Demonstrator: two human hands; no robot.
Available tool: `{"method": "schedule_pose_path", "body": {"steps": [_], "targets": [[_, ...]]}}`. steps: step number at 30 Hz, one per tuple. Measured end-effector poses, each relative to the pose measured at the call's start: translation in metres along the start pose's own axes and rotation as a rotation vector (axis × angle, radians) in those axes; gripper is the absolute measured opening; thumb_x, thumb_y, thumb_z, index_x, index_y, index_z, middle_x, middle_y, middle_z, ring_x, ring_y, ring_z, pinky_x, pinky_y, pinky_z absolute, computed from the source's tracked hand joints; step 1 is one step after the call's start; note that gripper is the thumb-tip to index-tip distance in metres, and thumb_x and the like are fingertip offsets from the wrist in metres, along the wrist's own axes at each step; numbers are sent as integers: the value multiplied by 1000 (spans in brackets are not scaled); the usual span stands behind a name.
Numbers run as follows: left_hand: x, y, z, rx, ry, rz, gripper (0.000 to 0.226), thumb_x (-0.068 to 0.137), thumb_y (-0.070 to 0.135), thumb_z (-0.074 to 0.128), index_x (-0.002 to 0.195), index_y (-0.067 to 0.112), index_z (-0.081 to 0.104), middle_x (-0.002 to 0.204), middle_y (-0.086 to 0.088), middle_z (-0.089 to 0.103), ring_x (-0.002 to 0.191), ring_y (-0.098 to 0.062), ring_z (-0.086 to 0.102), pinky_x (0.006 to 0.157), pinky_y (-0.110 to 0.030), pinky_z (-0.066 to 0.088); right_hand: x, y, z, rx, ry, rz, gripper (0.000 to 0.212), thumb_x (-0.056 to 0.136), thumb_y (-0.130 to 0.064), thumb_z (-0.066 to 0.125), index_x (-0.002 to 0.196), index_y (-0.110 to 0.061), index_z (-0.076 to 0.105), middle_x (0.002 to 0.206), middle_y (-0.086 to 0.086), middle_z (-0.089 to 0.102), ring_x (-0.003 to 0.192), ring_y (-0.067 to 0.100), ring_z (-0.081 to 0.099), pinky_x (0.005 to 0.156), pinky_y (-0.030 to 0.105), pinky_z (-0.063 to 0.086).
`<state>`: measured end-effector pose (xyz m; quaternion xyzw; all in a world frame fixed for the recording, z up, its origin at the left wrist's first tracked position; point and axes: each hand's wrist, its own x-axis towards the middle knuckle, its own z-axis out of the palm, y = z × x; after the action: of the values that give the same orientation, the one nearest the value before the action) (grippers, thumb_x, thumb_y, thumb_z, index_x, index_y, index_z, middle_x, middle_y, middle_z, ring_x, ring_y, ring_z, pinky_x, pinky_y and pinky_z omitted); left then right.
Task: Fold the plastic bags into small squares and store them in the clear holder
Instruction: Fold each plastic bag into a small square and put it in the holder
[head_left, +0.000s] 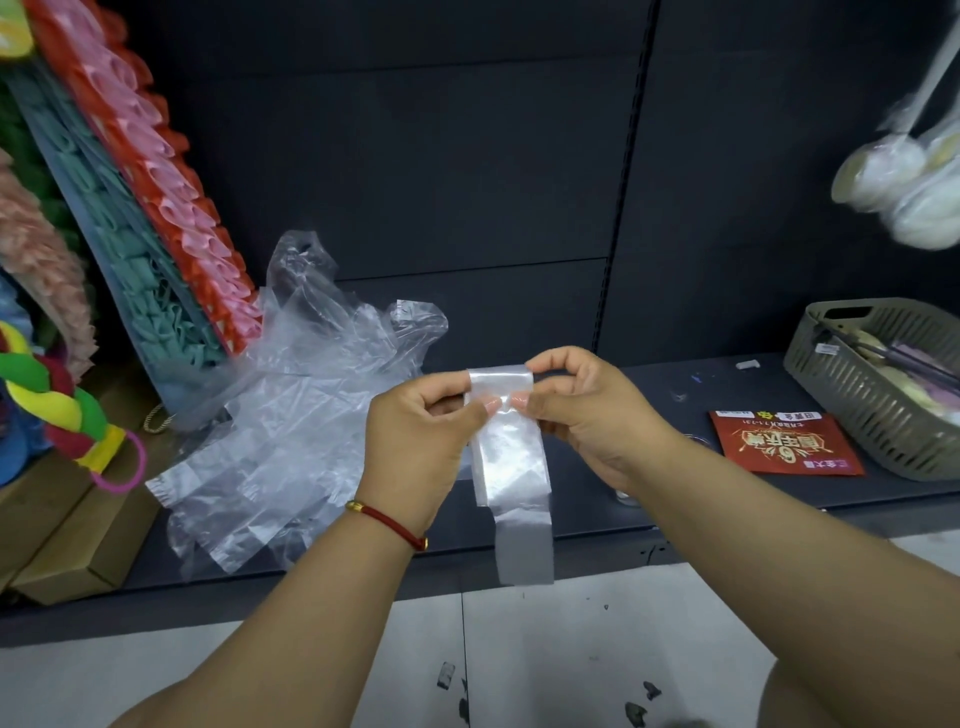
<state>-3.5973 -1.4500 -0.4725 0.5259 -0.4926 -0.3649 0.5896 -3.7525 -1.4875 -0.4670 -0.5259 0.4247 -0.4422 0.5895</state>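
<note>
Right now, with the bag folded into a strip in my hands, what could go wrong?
The folded strip is pinched only at its top by the left hand and right hand; its hanging tail could unfold. The loose bags overhang the shelf edge and might slide to the floor.

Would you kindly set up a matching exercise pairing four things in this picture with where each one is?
Things:
1. folded bag strip
2. pile of loose bags
3. red packet
4. grey basket

Places:
A. flat on the shelf, just left of the basket
B. far right end of the shelf
C. held up between the left hand and right hand
D. on the shelf, left of the hands

Pairs: 1-C, 2-D, 3-A, 4-B
</note>
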Motion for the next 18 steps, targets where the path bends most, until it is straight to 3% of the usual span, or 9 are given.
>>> {"method": "schedule_pose_path", "body": {"steps": [3,6,8,11,14,16,18], "targets": [[0,-1,3,-23,45,-60,29,78,1,78,95,18,62,89,-5,73,79,-15,71,73,-30,58,1,1,1,6,64,-28,33,82,1,73,103,-15,53,79,9,70,77,22,67,77,33,53],[-3,-6,9,-27,-31,-225,39,78,22,80,109,18,55,95,-5,73,87,-19,71,78,-39,58,3,4,0,14,164,-70,34,81,0,74,100,-17,52,71,4,67,72,17,65,74,30,51],[-7,-9,12,94,-101,-225,24,84,25,76,100,11,64,83,-2,73,76,-15,68,75,-34,55,6,6,-2,4,216,-94,35,80,-2,75,100,-19,52,68,0,65,69,14,63,76,29,50],[-7,-12,13,215,-92,-190,19,89,18,69,82,0,68,73,-21,65,64,-20,55,67,-38,52,8,8,-4,-1,227,-84,37,80,-7,77,103,-21,52,72,0,68,74,14,64,84,32,50],[-3,-11,9,145,-23,-224,19,89,13,69,76,0,67,55,-5,57,53,-11,47,56,-25,45,9,9,-5,-10,173,6,40,80,-18,78,111,-18,52,88,7,73,86,24,69,89,37,51],[0,-12,5,104,39,-240,19,89,13,69,74,2,68,56,-1,53,53,-11,43,56,-22,41,6,8,-4,-87,132,96,40,81,-27,78,112,-15,56,85,5,70,74,18,65,74,30,52],[3,-12,2,53,84,-238,19,89,15,69,80,-2,68,66,-8,53,61,-16,43,59,-24,41,2,6,-4,-204,61,197,35,82,-36,75,107,-15,62,70,0,62,57,11,53,56,25,44]]}}
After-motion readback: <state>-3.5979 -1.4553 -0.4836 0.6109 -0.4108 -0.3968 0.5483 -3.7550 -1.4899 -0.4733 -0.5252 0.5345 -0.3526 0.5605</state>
